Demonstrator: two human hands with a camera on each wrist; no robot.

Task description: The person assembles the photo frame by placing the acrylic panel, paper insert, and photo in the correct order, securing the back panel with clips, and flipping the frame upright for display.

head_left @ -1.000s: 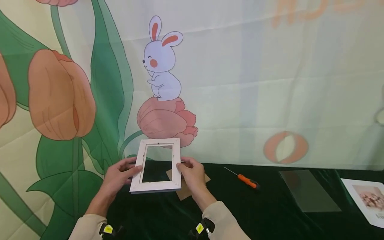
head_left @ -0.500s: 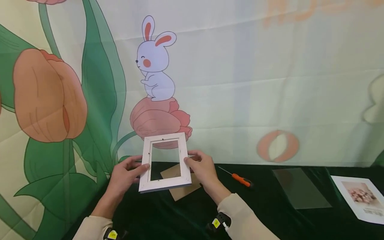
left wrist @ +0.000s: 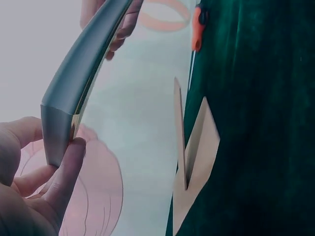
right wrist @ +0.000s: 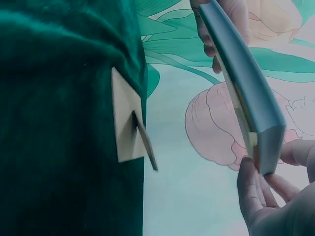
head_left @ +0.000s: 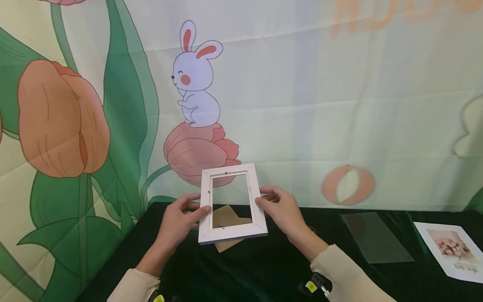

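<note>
A white picture frame (head_left: 234, 232), its middle an open hole, is held up above the dark green cloth. Small dark fasteners show along its inner edge. My left hand (head_left: 179, 220) grips the left side, thumb on the near face and fingers behind. On the opposite side my right hand (head_left: 284, 214) pinches it the same way. Both wrist views show the frame's thick side edge (left wrist: 81, 64) between thumb and fingers. Below and behind the frame lies a brown backing board (right wrist: 127, 130) with its stand leg sticking out; the head view shows it partly through the opening.
An orange-handled screwdriver (left wrist: 198, 30) lies on the cloth, nearly hidden by my right wrist in the head view. Farther right are a clear sheet (head_left: 377, 238) and a white card with a flower picture (head_left: 450, 245). A printed backdrop (head_left: 271, 105) hangs behind the table.
Both hands have carried the frame to the right and slightly up, keeping their grip. My right forearm now covers the screwdriver. The view has also turned a little to the right.
</note>
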